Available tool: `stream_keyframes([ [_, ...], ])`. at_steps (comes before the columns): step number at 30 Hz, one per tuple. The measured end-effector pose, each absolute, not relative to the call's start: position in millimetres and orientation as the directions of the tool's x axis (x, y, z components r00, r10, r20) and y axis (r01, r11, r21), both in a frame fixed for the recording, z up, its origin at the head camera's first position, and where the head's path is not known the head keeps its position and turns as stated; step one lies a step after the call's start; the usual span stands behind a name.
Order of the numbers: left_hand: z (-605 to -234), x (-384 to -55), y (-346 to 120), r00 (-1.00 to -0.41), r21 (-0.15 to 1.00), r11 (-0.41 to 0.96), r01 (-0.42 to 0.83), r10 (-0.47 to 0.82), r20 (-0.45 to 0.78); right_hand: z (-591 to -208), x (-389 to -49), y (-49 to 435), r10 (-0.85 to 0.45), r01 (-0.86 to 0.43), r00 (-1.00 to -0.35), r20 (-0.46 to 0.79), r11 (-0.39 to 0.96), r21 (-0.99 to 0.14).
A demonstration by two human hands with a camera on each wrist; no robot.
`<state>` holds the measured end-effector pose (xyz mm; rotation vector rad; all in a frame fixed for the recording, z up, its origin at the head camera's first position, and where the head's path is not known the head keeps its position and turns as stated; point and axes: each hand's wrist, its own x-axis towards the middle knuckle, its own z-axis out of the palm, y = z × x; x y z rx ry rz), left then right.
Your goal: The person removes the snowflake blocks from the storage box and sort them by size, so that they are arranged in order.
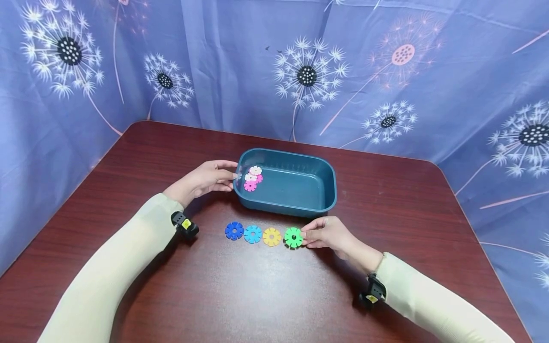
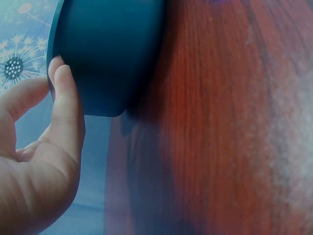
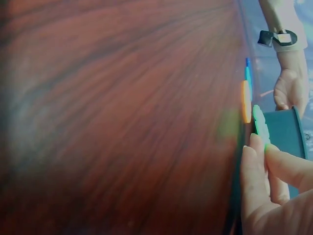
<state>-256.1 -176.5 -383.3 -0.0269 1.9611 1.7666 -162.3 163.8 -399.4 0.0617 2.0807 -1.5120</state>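
My left hand point(image 1: 205, 179) pinches the rim at the left end of a dark teal plastic bin point(image 1: 283, 207). In the left wrist view, finger and thumb tips point(image 2: 63, 73) meet at that rim. With thumb and fingertips, my right hand point(image 1: 329, 234) holds a green notched plastic disc point(image 1: 293, 230) by its right edge. In the right wrist view, the green disc point(image 3: 261, 125) tilts slightly above the table. To its left, a yellow disc point(image 1: 272, 243), a light blue disc point(image 1: 253, 241) and a dark blue disc point(image 1: 234, 237) lie in a row.
Several pink and white discs point(image 1: 250, 186) lie inside the bin at its left end. The reddish-brown wooden table point(image 1: 257, 295) reaches back to a blue dandelion-print cloth point(image 1: 240, 71). Black wrist cameras point(image 1: 186, 225) are strapped over both pale sleeves.
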Motion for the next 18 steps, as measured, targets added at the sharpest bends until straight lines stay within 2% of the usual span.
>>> stream_keyframes([
  [18,-382.5,-255.8,-176.6,-0.876,0.925,0.162,-0.345,0.3,-0.379,-402.1,-165.9,159.1,-0.233,0.379,-0.831,-0.504,0.426,-0.822],
])
